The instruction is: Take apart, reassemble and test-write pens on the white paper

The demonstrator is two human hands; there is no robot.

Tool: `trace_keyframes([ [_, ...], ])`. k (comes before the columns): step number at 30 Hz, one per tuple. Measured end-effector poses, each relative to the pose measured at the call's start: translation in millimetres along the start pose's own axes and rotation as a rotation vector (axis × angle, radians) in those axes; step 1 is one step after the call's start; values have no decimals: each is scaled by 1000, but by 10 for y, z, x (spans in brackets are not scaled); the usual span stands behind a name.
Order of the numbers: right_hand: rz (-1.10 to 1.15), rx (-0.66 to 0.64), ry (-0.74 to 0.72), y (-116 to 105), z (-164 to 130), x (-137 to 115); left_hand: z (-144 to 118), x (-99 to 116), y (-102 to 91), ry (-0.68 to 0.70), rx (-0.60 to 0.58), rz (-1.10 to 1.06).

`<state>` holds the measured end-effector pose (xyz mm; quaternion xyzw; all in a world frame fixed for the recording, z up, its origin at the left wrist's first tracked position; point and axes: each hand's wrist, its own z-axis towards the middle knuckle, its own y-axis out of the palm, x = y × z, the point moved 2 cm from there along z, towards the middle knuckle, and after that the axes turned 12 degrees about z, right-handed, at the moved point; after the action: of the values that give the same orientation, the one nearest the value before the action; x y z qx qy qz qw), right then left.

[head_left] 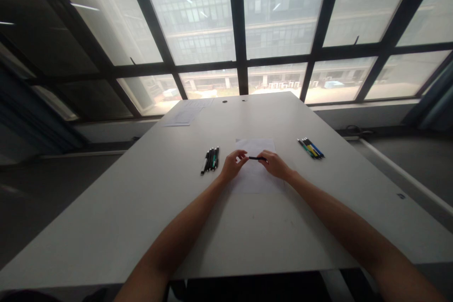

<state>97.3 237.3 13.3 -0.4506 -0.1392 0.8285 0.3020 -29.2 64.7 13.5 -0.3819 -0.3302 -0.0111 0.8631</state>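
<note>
A dark pen (pixel 254 158) is held level above a sheet of white paper (pixel 256 184). My right hand (pixel 274 164) pinches its right end with curled fingers. At the pen's other end is my left hand (pixel 233 165), its thumb and bent fingers closed in on the tip; the exact contact is too small to make out. Left of that hand lies a row of several pens (pixel 210 160), mostly black with some white and green. To the right, a second group of pens (pixel 311 148) shows green, yellow and blue barrels.
The long white table (pixel 141 212) reaches toward large dark-framed windows (pixel 240 19). Printed papers (pixel 184 114) lie at its far left. Two small dark spots (pixel 224 101) show near the far edge, and a small dark mark (pixel 401 196) near the right edge.
</note>
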Motion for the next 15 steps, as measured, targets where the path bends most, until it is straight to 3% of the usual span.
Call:
trace_keyframes([
  [3,-3,-8,-5,-5,-4,-3,3,-44,24,-43,-24,35],
  [9,-4,-16,0,-8,-1,-17,-6,16,-7,29,4,25],
  [15,-11,-13,0,-5,0,-25,9,-54,36,-46,-56,38],
])
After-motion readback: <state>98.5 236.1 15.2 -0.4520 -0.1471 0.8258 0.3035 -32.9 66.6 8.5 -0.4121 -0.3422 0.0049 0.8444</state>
